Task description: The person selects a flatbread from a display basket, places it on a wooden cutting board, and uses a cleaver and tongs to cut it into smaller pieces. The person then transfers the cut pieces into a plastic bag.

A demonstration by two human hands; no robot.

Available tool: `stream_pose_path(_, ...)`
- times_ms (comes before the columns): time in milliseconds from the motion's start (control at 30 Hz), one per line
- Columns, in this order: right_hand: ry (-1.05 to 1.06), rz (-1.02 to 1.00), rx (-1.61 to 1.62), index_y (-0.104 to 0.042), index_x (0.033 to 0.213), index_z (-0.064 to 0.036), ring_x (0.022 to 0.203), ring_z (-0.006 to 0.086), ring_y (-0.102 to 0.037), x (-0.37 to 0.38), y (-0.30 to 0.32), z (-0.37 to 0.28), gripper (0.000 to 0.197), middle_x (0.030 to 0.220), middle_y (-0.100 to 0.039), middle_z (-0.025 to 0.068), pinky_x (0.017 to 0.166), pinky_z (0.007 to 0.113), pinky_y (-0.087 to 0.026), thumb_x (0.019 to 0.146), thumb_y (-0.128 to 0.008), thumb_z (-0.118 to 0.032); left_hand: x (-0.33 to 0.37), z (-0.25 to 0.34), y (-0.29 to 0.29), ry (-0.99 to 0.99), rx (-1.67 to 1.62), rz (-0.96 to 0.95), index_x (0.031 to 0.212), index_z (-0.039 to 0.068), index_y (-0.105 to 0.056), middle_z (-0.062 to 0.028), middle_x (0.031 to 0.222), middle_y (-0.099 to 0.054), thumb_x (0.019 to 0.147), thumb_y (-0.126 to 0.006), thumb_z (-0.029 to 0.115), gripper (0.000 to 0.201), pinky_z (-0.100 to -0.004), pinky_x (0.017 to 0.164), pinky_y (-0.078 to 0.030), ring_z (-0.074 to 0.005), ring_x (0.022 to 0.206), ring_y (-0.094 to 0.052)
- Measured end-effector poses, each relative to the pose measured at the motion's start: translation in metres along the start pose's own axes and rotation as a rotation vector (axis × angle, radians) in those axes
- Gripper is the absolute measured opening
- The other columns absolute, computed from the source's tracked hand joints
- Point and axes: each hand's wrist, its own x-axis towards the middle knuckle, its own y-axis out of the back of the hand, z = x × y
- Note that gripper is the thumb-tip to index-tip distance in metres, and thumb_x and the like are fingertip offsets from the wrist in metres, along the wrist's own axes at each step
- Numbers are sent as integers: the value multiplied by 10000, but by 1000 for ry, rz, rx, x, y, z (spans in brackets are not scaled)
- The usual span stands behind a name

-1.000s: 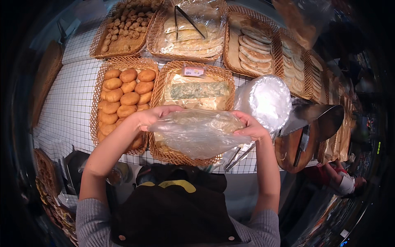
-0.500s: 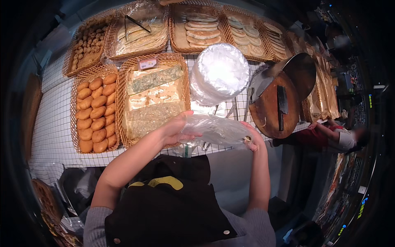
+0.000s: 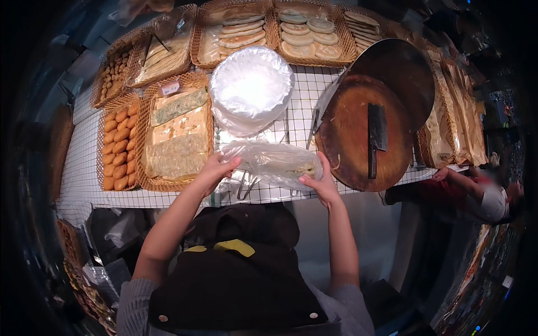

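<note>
A clear plastic bag (image 3: pixel 263 159) stretches between my two hands, just above the front of the table. Inside it, toward the right end, lies a pale piece of food (image 3: pixel 302 169) with some greenish bits; the crinkled film blurs its kind. My left hand (image 3: pixel 216 173) pinches the bag's left end with the thumb on top. At the right end, my right hand (image 3: pixel 323 182) grips the bag around the food, thumb toward me. Just beyond the bag stands a round, plastic-wrapped stack (image 3: pixel 252 84), its top glaring white. Metal tongs (image 3: pixel 246 186) lie partly under the bag.
Right of my hands, a cleaver (image 3: pixel 377 134) lies on a round wooden chopping block (image 3: pixel 350 129) with a curved metal guard (image 3: pixel 400 73) behind it. Wicker baskets of flatbreads (image 3: pixel 297 39), sheet pastries (image 3: pixel 176 157) and brown buns (image 3: pixel 116 148) surround the checked tablecloth (image 3: pixel 78 168). Another person (image 3: pixel 476 196) stands at far right.
My view has swung to the right, so the baskets sit further left. My right thumb has come over the bag's near side, and more of the food shows through the film.
</note>
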Motion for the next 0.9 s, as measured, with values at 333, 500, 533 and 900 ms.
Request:
stream_pose_path(333,-194,113,-284,-322,1396,-45,798,205,-656,-23,37,34,666,1060,-606,182,595,299,-544,795,-571,98,9,-8,-7,-547,395,328,983,-15,-655,-74,943,-623,857,-654,133,194,-300,752,-473,-169,836,-588)
stream_pose_path(500,-259,126,-193,-464,1242,-75,768,176,-650,-7,41,23,436,892,-648,115,533,293,-534,833,-568,34,10,25,-10,-498,47,364,1105,-3,-628,-47,915,-659,953,-525,118,220,-280,675,-536,-112,797,-613)
stream_pose_path(533,-228,188,-80,-485,1200,-83,767,175,-651,-6,25,4,380,880,-649,105,536,294,-535,843,-570,15,19,16,3,-536,69,382,1116,5,-628,-57,921,-655,980,-479,133,239,-289,668,-545,-138,796,-623)
stream_pose_path(900,70,303,742,-452,1015,-120,626,105,-470,8,-50,-82,185,774,-494,22,588,296,-466,907,-463,30,-22,101,8,-808,336,305,864,-30,-588,-98,697,-553,959,-476,145,228,-307,676,-445,-215,656,-540)
